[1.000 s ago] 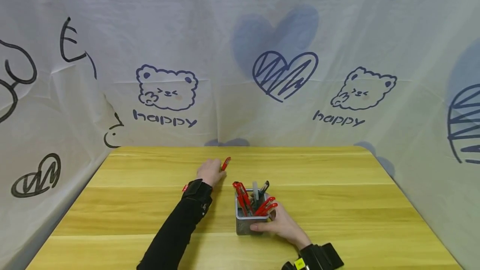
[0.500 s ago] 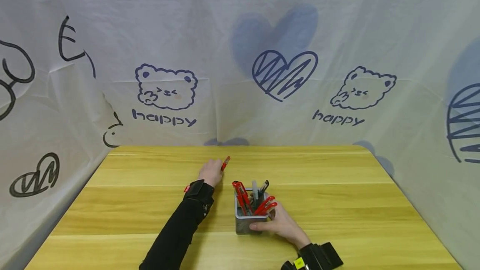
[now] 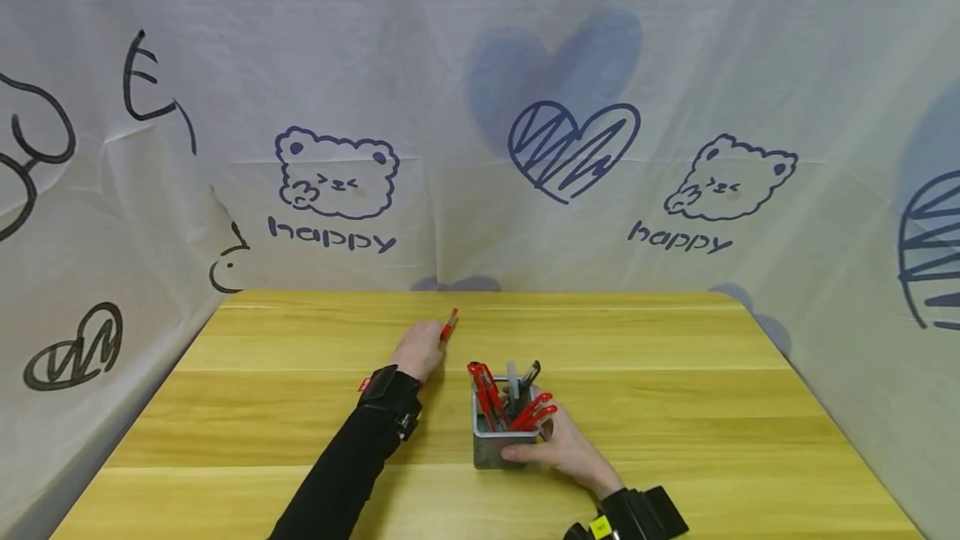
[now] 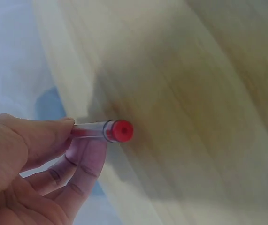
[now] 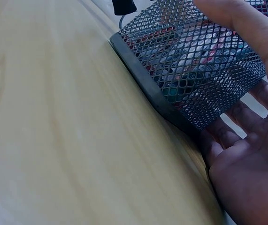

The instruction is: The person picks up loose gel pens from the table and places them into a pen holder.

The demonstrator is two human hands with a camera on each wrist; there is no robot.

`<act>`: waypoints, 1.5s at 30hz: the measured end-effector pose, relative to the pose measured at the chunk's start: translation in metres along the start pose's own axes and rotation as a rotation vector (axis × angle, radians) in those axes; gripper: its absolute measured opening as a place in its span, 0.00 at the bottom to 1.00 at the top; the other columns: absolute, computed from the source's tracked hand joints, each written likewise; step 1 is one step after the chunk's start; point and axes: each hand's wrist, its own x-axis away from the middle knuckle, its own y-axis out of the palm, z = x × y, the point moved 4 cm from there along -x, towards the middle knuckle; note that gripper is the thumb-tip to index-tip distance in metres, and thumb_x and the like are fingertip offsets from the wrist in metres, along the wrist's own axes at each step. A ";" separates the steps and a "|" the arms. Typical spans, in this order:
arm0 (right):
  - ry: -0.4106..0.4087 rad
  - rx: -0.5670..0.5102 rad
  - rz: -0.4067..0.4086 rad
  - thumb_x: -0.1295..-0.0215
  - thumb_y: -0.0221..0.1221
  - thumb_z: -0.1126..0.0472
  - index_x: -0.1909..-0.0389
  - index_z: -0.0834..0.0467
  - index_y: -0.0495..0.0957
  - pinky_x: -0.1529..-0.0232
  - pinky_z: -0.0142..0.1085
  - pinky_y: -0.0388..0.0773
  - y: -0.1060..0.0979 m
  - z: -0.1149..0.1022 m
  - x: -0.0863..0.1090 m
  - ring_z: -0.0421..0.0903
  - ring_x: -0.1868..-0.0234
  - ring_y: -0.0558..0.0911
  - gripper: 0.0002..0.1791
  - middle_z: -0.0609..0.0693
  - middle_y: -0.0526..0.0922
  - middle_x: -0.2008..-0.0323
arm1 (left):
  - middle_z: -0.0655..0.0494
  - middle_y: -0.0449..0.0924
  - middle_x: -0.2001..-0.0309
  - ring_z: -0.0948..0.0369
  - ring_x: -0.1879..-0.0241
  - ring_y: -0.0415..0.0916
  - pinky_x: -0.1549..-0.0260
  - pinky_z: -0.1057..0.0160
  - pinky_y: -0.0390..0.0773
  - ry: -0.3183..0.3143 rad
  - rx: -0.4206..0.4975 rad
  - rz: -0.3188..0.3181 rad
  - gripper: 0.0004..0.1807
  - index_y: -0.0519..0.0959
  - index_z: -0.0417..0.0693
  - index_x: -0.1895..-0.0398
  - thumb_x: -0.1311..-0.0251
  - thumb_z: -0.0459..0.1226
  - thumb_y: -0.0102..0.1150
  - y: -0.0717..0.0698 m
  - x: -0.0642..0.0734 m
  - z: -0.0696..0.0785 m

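Observation:
A red pen [image 3: 449, 326] with a clear barrel is pinched between the thumb and fingers of my left hand [image 3: 418, 350], near the far side of the table. In the left wrist view the pen's red end [image 4: 123, 131] points away from the fingertips. My right hand [image 3: 572, 452] grips a dark mesh pen holder [image 3: 491, 452] from its right side, thumb across the near wall. Several red pens [image 3: 487, 397] and a few dark or grey ones lean inside it. The right wrist view shows the holder's solid base rim [image 5: 145, 86] at the tabletop.
The wood-grain table [image 3: 712, 390] reaches back to a pale cloth [image 3: 465, 215] printed with hearts, bears and words. This cloth also hangs at the left and right sides. Black bands with small devices sit on both wrists.
My left hand and wrist have shifted slightly left, and the pen has turned a little in the fingers. The right hand and the pen holder have stayed in place.

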 end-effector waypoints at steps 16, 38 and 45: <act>-0.027 0.025 -0.007 0.43 0.72 0.61 0.26 0.60 0.60 0.24 0.56 0.59 -0.001 -0.001 0.000 0.58 0.26 0.65 0.46 0.56 0.69 0.28 | 0.44 0.83 0.70 0.59 0.76 0.74 0.78 0.65 0.73 0.097 0.150 0.104 0.08 0.80 0.33 0.54 0.34 0.29 0.59 -0.022 0.023 0.008; 0.007 0.015 -0.001 0.43 0.72 0.62 0.25 0.59 0.59 0.22 0.61 0.56 0.000 -0.002 0.000 0.59 0.25 0.64 0.47 0.58 0.67 0.27 | 0.45 0.84 0.64 0.54 0.69 0.83 0.74 0.70 0.77 0.227 0.418 0.285 0.15 0.76 0.35 0.44 0.31 0.31 0.57 -0.089 0.049 0.034; 0.005 0.016 -0.002 0.44 0.72 0.62 0.24 0.59 0.58 0.22 0.61 0.56 0.000 -0.002 0.000 0.59 0.24 0.63 0.48 0.58 0.67 0.26 | 0.46 0.83 0.62 0.55 0.65 0.84 0.68 0.66 0.85 0.242 0.494 0.309 0.16 0.76 0.36 0.43 0.32 0.32 0.58 -0.100 0.065 0.045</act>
